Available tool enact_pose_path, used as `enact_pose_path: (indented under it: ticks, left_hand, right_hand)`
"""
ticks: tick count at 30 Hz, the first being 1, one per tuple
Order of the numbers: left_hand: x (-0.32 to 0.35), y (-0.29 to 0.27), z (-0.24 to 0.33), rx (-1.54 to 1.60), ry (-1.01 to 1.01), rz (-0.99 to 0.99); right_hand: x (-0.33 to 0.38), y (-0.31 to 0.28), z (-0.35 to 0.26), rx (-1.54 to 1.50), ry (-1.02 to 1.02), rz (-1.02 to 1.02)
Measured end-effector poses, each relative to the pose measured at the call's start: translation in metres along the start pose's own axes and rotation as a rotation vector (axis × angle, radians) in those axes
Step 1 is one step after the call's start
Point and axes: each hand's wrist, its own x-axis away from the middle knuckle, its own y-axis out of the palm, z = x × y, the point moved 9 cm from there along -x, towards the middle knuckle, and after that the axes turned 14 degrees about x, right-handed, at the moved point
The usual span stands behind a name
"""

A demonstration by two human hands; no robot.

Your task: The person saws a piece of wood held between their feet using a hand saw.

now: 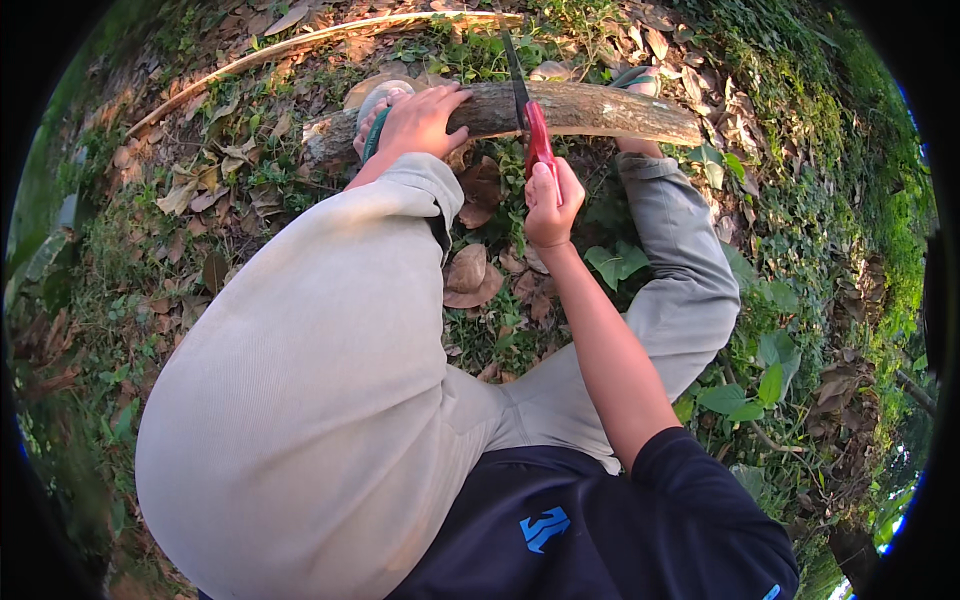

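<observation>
A rough-barked log (620, 108) lies crosswise on the ground in front of me. My left hand (418, 122) grips its left part, fingers over the top and thumb on the near side. In my right hand (555, 203) is a hand saw, its red handle (538, 138) wrapped by the fingers. The dark saw blade (515, 72) points away from me and crosses the log near its middle. How deep the teeth sit in the wood, I cannot tell.
My feet are by the log's two ends, the left shoe (378, 108) close to my left hand. Beyond the log lies a long, pale, thin branch (290, 48). Dry brown leaves (472, 272), low green plants (745, 395) and grass cover the ground.
</observation>
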Motion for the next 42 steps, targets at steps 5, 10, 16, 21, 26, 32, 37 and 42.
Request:
enact_pose_path:
  ticks: [5, 10, 16, 21, 26, 32, 37, 42]
  left_hand:
    - [-0.006, 0.008, 0.002, -0.016, -0.002, -0.092]
    - [-0.008, 0.014, -0.005, -0.075, -0.052, -0.153]
    - [-0.006, 0.015, -0.009, -0.091, -0.04, -0.139]
    - [-0.016, 0.012, 0.002, -0.123, -0.019, -0.129]
    - [-0.017, 0.009, 0.004, -0.043, -0.05, -0.152]
    - [-0.009, 0.005, 0.003, -0.082, -0.055, -0.067]
    - [-0.001, 0.005, -0.003, -0.047, 0.038, -0.062]
    - [-0.012, 0.006, 0.009, -0.074, 0.026, -0.035]
  right_hand:
    - [0.02, 0.01, -0.016, 0.309, -0.118, 0.12]
    - [0.095, -0.014, -0.016, 0.261, -0.007, 0.041]
    - [0.05, -0.064, -0.11, 0.159, 0.355, -0.102]
    - [-0.055, -0.025, -0.068, 0.31, 0.308, -0.001]
    - [-0.014, -0.004, -0.028, 0.197, 0.048, 0.122]
    - [0.081, -0.051, 0.001, 0.215, -0.051, -0.02]
    - [0.059, -0.02, -0.068, 0.268, 0.082, 0.015]
    - [-0.087, -0.015, -0.068, 0.372, 0.211, 0.014]
